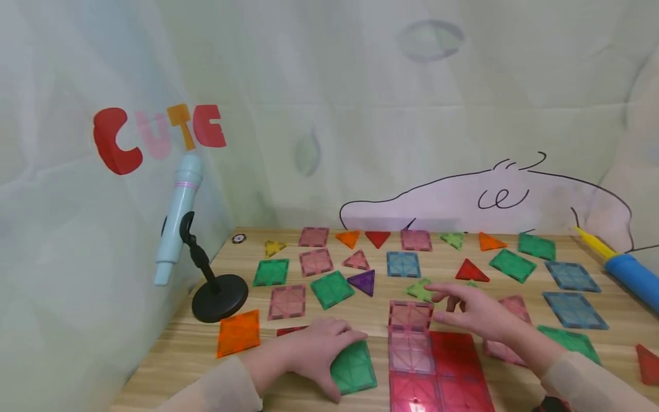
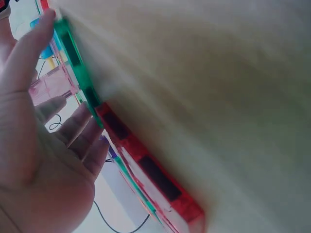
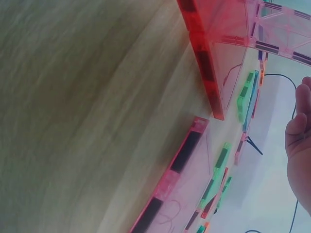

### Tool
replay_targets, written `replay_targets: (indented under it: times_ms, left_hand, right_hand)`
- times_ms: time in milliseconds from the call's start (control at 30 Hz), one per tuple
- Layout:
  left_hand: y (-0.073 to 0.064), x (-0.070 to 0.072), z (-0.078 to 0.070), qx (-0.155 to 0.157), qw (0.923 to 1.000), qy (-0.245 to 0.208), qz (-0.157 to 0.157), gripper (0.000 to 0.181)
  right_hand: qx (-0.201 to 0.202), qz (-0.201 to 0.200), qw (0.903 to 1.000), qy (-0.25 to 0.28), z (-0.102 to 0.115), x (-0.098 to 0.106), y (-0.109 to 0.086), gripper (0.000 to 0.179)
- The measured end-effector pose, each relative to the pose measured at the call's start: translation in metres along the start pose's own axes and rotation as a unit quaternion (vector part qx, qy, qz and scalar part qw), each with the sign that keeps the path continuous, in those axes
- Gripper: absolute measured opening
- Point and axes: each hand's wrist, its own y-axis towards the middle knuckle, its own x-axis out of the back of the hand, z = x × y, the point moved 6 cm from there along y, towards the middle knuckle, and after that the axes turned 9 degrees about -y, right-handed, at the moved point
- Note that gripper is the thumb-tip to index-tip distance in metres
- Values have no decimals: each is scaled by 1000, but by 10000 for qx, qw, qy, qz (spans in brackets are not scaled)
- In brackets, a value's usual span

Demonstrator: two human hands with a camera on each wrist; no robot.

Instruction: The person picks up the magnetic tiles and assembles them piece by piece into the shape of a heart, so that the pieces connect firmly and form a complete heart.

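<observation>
In the head view my left hand (image 1: 321,352) spreads over the left part of a green square magnetic tile (image 1: 356,369), thumb and fingers at its edges. The left wrist view shows that hand (image 2: 43,160) with fingers extended beside the green tile (image 2: 77,63) and a red tile (image 2: 150,160). My right hand (image 1: 471,309) hovers with loosely bent fingers and nothing in them, just right of a pink tile (image 1: 411,315). That pink tile stands upright at the back of joined flat tiles, pink (image 1: 412,352) and red (image 1: 460,357). Part of the right hand (image 3: 300,141) shows in the right wrist view.
Several square and triangular tiles lie about the wooden table (image 1: 170,366), including an orange square (image 1: 239,333) and a purple triangle (image 1: 363,282). A light-blue toy microphone (image 1: 177,223) stands on a black stand (image 1: 220,297) at left. A blue and yellow tube (image 1: 630,274) lies at right.
</observation>
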Motion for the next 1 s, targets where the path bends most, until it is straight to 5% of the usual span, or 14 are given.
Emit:
replay_targets:
  times_ms: [400,700,867,1000]
  left_hand:
    - [1,0,-7,82,9999,101,-29,96]
    - [0,9,-14,-4,9988,197,-454,109]
    - [-2,21,-20,-283,9965,-136,-776,110]
    - [0,28,-24,-405,9895,-996,-971,111]
  right_hand:
    - [182,-150,9997,-46,-2,5,-11,55]
    - [385,-489,9980,55,4,4,-17,52]
    - [890,-866,9922,-111,24,-1,-23,44]
    - [1269,-444,9906,-249,44,-20,-27,53]
